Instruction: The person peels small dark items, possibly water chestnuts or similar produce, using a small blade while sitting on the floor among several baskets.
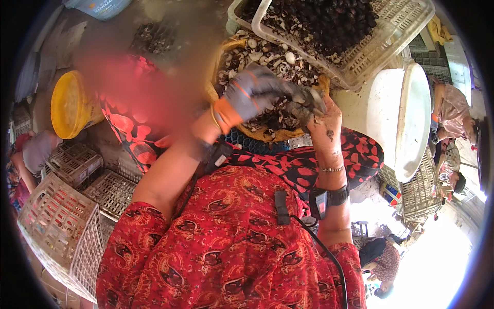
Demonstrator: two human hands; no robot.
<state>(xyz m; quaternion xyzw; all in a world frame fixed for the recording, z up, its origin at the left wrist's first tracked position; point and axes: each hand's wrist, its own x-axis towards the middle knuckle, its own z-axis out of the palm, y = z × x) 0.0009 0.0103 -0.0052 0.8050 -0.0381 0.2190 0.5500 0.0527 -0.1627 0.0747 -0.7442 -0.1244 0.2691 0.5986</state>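
Observation:
My left hand (pixel 256 92), in a grey and orange work glove, is motion-blurred, and its fingertips meet my right hand. Bare and dirt-smeared, my right hand (pixel 322 116) has its fingers curled around a small dark piece (pixel 303 110), partly hidden. A small, pale, blade-like thing (pixel 319 101) shows between the hands; which hand holds it is unclear. Below them, a yellow-rimmed container (pixel 266 135) holds dark scraps and whitish bits (pixel 266 58). Just beyond, a tilted plastic crate (pixel 386 42) holds many dark rounded pieces (pixel 332 23).
A white tub (pixel 415 123) stands at right. At left are a yellow bucket (pixel 67 104) and several slatted crates (pixel 58 228). A blurred reddish shape (pixel 142 89) covers part of the upper left. Other people (pixel 453 112) sit at the right and left edges.

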